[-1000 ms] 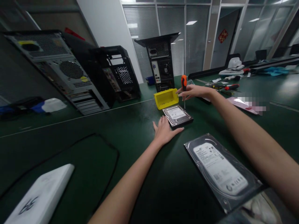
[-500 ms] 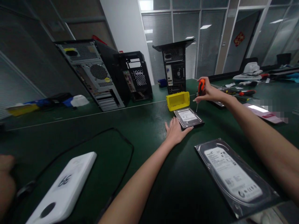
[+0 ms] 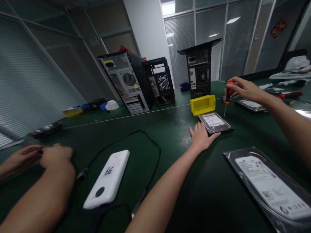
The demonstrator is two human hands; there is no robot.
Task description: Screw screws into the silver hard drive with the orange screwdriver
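Note:
My left hand (image 3: 201, 137) rests with spread fingers against the near left edge of a hard drive (image 3: 214, 122) lying label up on the green table. A screwdriver (image 3: 228, 92) with an orange and black handle is gripped in my right hand (image 3: 239, 88). Its shaft points down at the far right edge of that drive; whether the tip touches is too small to tell. Directly behind the drive stands a yellow box (image 3: 202, 105), its open side toward me. Nearer on the right lies a larger-looking hard drive (image 3: 272, 184) in a clear bag.
A white power bank (image 3: 108, 179) with a black cable lies left of my forearm. Another person's hands (image 3: 52, 153) work at the left. Computer cases (image 3: 131, 81) stand at the back. Another drive (image 3: 251, 105) and a red-black tool (image 3: 291, 94) lie at the right.
The view has turned left, so things appear further right and the other person's hands now show. My left hand stays at the drive; my right hand still holds the screwdriver upright beside it.

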